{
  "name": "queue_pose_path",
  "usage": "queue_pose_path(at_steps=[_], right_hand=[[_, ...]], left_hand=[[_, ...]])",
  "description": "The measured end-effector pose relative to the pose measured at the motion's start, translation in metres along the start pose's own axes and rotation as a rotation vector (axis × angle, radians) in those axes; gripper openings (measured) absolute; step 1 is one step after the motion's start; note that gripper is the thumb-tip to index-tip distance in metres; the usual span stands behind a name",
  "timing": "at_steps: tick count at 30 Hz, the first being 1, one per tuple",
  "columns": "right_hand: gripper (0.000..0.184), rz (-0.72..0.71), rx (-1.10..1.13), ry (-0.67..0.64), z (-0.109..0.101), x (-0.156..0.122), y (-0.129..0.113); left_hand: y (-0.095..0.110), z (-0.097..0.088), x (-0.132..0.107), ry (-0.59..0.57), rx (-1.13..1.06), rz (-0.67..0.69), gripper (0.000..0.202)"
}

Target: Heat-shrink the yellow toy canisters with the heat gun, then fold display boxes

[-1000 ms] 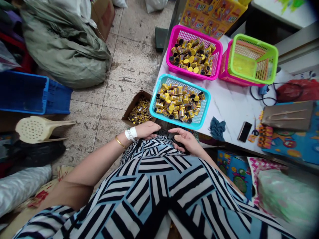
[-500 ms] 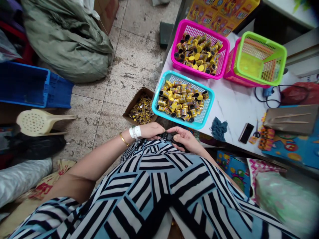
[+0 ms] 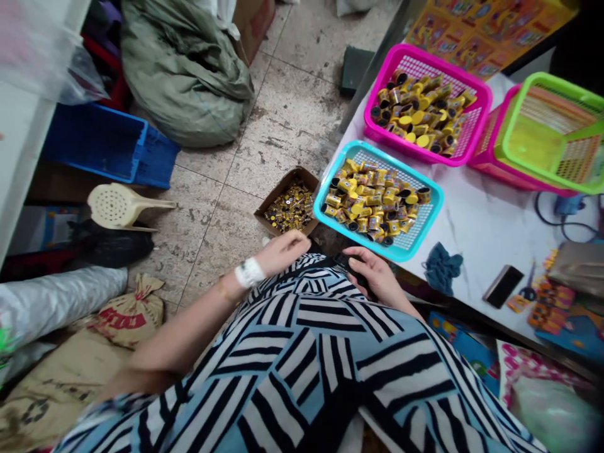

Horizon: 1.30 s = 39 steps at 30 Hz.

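At my waist, over the blue, black and white patterned shirt (image 3: 321,314), my left hand (image 3: 285,251) is closed with its fingertips at a black strap (image 3: 319,248); its grip is partly hidden. My right hand (image 3: 372,272) is curled round a black piece that looks like a strap buckle (image 3: 343,259). A short gap separates the two hands. A white band circles my left wrist. Just beyond the hands stands a turquoise basket (image 3: 441,207) of small yellow and black barrel-shaped pieces, and a carton (image 3: 267,206) of small yellow and dark pieces is on the floor.
A pink basket (image 3: 486,107) with similar pieces and a green basket (image 3: 514,116) stand on the white table (image 3: 467,220). A blue cloth (image 3: 442,267) and a phone (image 3: 503,286) lie nearer. Left are a blue crate (image 3: 160,157), a cream stool (image 3: 116,206) and a large sack (image 3: 184,82).
My hands have drawn apart, from together at the black buckle to a gap between them. The whole view has shifted, so the baskets appear further right and more of the left side shows.
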State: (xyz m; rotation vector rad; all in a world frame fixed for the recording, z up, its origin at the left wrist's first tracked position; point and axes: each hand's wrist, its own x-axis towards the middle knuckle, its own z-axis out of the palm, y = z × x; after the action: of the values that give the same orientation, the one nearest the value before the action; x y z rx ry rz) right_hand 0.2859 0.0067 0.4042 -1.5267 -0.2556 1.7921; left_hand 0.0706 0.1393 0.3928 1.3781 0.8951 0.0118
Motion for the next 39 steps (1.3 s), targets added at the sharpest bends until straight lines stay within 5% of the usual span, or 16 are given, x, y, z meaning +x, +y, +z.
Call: queue_pose_path(at_steps=[3,6,12,19,24,27,34,39], right_hand=[[0.039,0.018,-0.023,-0.014,-0.002,-0.002,-0.003],[0.036,0.027,-0.134,-0.133,0.0,0.001,-0.013],[0.036,0.094,-0.615,-0.466,0.015,0.025,-0.042],[0.034,0.06,-0.859,-0.675,0.031,0.041,-0.06],[0.024,-0.291,-0.907,-0.643,0.06,0.047,-0.065],[0.038,-0.432,-0.885,-0.645,0.083,0.051,-0.06],[0.023,-0.624,-1.013,-0.525,0.108,0.056,-0.049],[0.014,-0.529,-0.929,-0.447,0.113,0.056,-0.048]], left_hand=[[-0.02,-0.012,-0.06,-0.01,0.186,-0.047,0.035],[-0.039,-0.009,-0.089,0.059,0.237,-0.091,0.039],[-0.052,-0.004,-0.069,-0.009,-0.261,-0.228,0.041],[-0.052,-0.019,-0.075,-0.059,-0.519,-0.225,0.061],[-0.051,-0.016,-0.069,-0.103,-0.9,-0.293,0.06],[-0.049,-0.012,-0.063,-0.063,-0.938,-0.298,0.06],[-0.037,-0.012,-0.062,0.024,-0.772,-0.28,0.06],[-0.025,-0.018,-0.066,0.289,-0.486,-0.156,0.048]])
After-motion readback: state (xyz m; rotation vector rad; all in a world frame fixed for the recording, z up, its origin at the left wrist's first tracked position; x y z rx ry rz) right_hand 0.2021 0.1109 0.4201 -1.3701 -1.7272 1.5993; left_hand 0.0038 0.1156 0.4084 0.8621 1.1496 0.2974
